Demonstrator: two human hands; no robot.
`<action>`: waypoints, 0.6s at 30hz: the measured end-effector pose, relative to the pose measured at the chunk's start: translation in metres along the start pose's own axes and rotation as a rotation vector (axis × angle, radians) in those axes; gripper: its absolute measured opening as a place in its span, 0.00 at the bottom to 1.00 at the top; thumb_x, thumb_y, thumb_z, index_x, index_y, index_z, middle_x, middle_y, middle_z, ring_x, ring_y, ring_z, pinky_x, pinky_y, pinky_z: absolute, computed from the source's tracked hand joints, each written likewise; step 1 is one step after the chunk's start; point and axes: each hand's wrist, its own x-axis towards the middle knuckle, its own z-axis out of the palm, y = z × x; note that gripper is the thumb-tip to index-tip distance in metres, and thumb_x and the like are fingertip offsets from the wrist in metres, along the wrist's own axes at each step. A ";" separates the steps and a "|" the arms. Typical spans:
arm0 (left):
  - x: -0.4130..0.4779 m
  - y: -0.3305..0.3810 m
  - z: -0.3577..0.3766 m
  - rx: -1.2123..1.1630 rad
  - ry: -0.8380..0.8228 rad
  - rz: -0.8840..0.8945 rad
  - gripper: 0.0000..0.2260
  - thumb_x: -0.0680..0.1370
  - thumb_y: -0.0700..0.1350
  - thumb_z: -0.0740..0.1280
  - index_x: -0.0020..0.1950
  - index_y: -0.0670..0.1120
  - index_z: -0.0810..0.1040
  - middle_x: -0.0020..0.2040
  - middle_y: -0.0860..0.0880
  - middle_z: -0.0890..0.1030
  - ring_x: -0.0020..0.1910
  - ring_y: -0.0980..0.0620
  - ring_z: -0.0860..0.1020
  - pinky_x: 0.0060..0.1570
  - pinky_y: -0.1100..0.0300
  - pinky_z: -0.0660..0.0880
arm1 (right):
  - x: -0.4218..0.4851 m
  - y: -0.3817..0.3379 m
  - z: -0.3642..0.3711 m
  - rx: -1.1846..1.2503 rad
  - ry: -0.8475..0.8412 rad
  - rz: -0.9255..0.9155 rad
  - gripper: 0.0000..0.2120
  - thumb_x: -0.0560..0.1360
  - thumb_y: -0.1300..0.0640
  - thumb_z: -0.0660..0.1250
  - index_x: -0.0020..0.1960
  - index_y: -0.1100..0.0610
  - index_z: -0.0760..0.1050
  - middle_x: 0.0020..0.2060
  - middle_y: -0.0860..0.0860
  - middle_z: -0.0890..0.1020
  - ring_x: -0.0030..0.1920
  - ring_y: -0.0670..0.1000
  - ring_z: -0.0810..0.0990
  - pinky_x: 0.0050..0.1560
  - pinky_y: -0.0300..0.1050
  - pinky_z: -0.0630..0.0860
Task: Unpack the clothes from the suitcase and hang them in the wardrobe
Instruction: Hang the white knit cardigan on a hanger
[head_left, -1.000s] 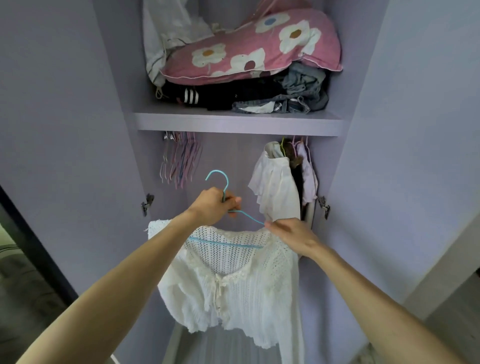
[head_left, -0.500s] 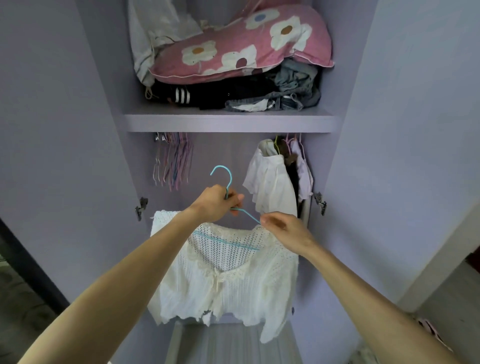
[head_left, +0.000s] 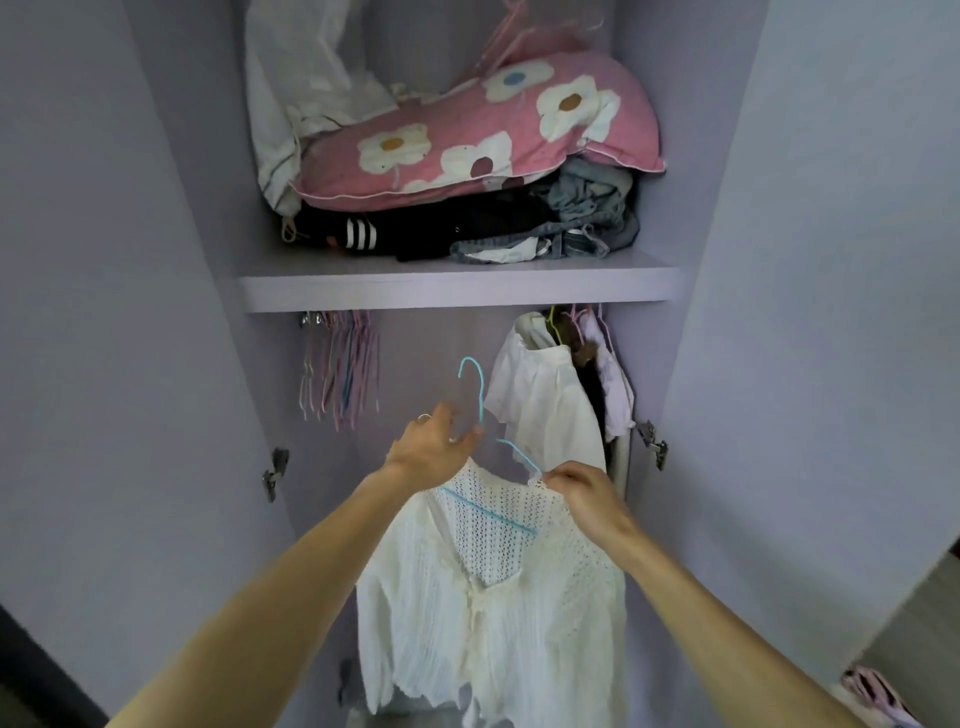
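White knit cardigan (head_left: 498, 613) on blue hanger (head_left: 480, 395)

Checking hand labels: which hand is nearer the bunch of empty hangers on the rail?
Left. The left hand is below and right of the empty hangers; the right hand is farther right.

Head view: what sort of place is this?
Likely a home bedroom wardrobe: a shelf holds a flowered pillow and folded clothes, with hung shirts and spare hangers beneath.

pink flowered pillow (head_left: 478, 140): atop dark folded pile (head_left: 441, 234) | white bedding (head_left: 301, 88): behind, left
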 end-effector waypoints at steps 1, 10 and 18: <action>0.003 -0.004 -0.002 0.070 0.034 0.003 0.24 0.79 0.61 0.61 0.71 0.51 0.66 0.65 0.46 0.75 0.66 0.42 0.72 0.66 0.44 0.70 | 0.004 -0.002 0.000 -0.008 0.009 0.017 0.09 0.78 0.51 0.65 0.49 0.56 0.80 0.45 0.48 0.82 0.48 0.48 0.78 0.47 0.45 0.70; 0.104 0.002 -0.046 0.587 0.360 0.210 0.35 0.81 0.53 0.60 0.81 0.53 0.41 0.80 0.50 0.35 0.80 0.45 0.39 0.77 0.39 0.43 | 0.109 -0.013 -0.003 -0.100 0.070 0.091 0.12 0.80 0.55 0.53 0.51 0.56 0.75 0.44 0.49 0.77 0.42 0.48 0.74 0.40 0.44 0.68; 0.221 -0.011 -0.034 0.680 0.503 0.211 0.28 0.83 0.59 0.44 0.79 0.56 0.32 0.79 0.52 0.32 0.79 0.48 0.33 0.75 0.38 0.38 | 0.218 0.011 0.000 -0.161 0.181 0.034 0.09 0.81 0.57 0.55 0.54 0.54 0.73 0.46 0.50 0.77 0.48 0.53 0.76 0.47 0.44 0.70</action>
